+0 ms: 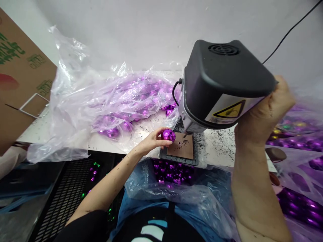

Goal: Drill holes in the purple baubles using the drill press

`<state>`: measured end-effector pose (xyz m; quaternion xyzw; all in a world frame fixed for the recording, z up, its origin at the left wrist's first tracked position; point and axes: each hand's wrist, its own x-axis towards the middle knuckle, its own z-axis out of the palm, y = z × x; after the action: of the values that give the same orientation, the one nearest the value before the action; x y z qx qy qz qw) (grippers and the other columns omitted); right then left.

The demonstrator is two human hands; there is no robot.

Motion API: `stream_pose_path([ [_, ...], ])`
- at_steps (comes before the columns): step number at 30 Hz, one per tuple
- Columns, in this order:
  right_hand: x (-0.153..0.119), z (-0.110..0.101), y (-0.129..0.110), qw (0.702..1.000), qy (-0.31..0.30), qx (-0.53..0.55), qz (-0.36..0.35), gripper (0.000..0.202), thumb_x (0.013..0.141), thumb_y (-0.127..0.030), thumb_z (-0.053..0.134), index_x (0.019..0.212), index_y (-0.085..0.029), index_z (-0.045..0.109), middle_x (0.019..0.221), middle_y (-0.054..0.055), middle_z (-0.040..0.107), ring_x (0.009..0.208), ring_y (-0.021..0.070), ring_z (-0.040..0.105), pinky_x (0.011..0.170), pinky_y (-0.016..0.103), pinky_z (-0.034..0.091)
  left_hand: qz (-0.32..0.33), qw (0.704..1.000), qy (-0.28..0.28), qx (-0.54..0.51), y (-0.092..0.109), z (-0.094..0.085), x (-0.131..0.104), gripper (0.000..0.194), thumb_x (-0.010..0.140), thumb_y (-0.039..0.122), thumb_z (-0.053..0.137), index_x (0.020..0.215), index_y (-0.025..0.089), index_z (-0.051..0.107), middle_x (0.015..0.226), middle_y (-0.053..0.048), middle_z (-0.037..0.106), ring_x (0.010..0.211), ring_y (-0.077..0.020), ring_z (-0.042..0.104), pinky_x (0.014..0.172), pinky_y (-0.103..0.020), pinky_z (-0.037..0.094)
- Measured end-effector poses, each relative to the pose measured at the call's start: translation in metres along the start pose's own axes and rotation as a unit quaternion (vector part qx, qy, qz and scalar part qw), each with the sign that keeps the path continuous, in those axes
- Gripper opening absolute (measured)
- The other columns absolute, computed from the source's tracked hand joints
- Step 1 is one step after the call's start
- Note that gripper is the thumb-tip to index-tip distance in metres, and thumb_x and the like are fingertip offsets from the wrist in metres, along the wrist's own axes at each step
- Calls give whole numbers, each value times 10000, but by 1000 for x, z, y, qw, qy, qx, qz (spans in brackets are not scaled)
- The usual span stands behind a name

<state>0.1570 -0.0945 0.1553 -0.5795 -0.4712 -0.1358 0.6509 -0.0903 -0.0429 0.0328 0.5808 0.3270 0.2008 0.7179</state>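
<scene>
Between the thumb and fingers of my left hand (153, 140) is a shiny purple mirror-ball ornament (169, 135). It is at the left edge of a brown square board (185, 152) with a small hole, which lies on the dark base (179, 161) of a bench drill press (227, 84). The drill tip (185, 136) points down above the board, beside the ball. My right hand (279, 104) is closed at the right side of the press, with its fingers and whatever they grip hidden behind the black housing.
Purple balls under clear plastic (131, 97) lie on the white table (222, 148), which is strewn with dark shavings. A plastic-lined container of purple balls (174, 173) is below the table edge. A cardboard box (22, 77) stands left, a black crate (65, 195) below it. More bagged balls (300, 205) are right.
</scene>
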Motion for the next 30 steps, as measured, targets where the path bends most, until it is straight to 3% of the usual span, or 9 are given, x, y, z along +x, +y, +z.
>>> stream_pose_path([
  [3,-1,-1,-3,1000,-5,6,4,591,910,-641,404,678,-101,338,617,-42,271,608,-17,260,649,174,269,24,999,-13,33,-9,8,2,605,724,369,818,1252,207,570,1064,-42,669,855,-164,637,723,-276,494],
  [9,0,0,-6,1000,1,10,13,636,853,-712,399,674,-106,329,632,-38,272,628,-16,269,641,166,258,117,974,71,179,-27,20,10,621,701,293,836,1265,199,594,1252,-88,644,1106,-245,625,902,-339,512],
  [14,-1,0,-5,999,-1,30,23,618,855,-693,423,679,-106,338,641,-42,275,626,-22,267,674,174,303,96,962,118,226,-35,31,20,545,742,354,818,1230,203,627,1071,-30,715,947,-211,666,886,-345,515],
  [18,-1,0,-5,1000,-2,31,6,604,880,-668,411,680,-100,359,643,-38,274,633,-18,270,673,181,289,116,938,146,293,-37,41,24,520,765,387,813,1221,213,633,1083,-34,716,978,-227,666,899,-361,513],
  [25,-2,0,-4,1000,1,25,0,583,903,-630,402,692,-86,406,642,-33,301,641,-18,311,684,184,292,254,858,121,429,-45,54,21,530,828,342,774,1286,206,545,1256,-112,635,1174,-278,599,1018,-440,471],
  [30,-3,0,-3,1000,1,27,-8,594,908,-641,388,701,-85,417,638,-37,321,626,-20,312,655,176,281,252,848,132,447,-46,61,17,521,873,363,721,1308,189,493,1281,-124,609,1197,-280,569,1026,-444,436],
])
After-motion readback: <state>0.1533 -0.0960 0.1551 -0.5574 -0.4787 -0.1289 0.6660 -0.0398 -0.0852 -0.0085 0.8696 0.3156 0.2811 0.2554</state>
